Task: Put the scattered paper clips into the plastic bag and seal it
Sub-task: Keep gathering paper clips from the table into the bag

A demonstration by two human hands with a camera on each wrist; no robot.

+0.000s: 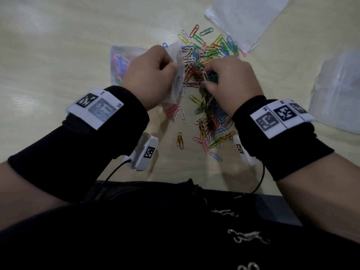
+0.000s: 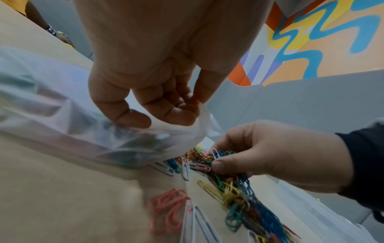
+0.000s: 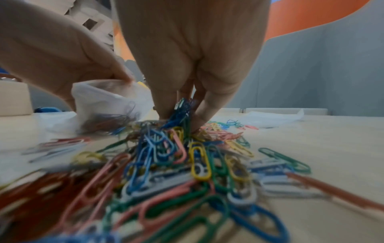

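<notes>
The left hand (image 1: pixel 150 75) pinches the rim of the plastic bag (image 2: pixel 62 118) between thumb and curled fingers (image 2: pixel 178 113), holding its mouth lifted and turned toward the heap of paper clips (image 1: pixel 206 61) on the pale wooden tabletop (image 1: pixel 58 45). The rest of the bag lies on the tabletop to the left of that hand, and coloured clips already inside it show dimly through the cloudy plastic. The right hand (image 1: pixel 229 82) sits on the middle of the heap, just beside the bag's mouth, its fingers (image 3: pixel 166 102) drawn together and pinching a bunch of clips, mostly blue and green, with the fingertips down among the pile. The clips, in red, pink, yellow, green, blue and white, spread from beyond both hands back toward the person's body, with a few pink and white strays lying apart below the left wrist. Two more plastic bags lie flat on the tabletop: one (image 1: pixel 247 18) at the far right with a white clip on its near edge, another (image 1: pixel 341 90) well apart at the right edge. Both wrists wear black sleeves with white marker bands (image 1: pixel 280 115).
</notes>
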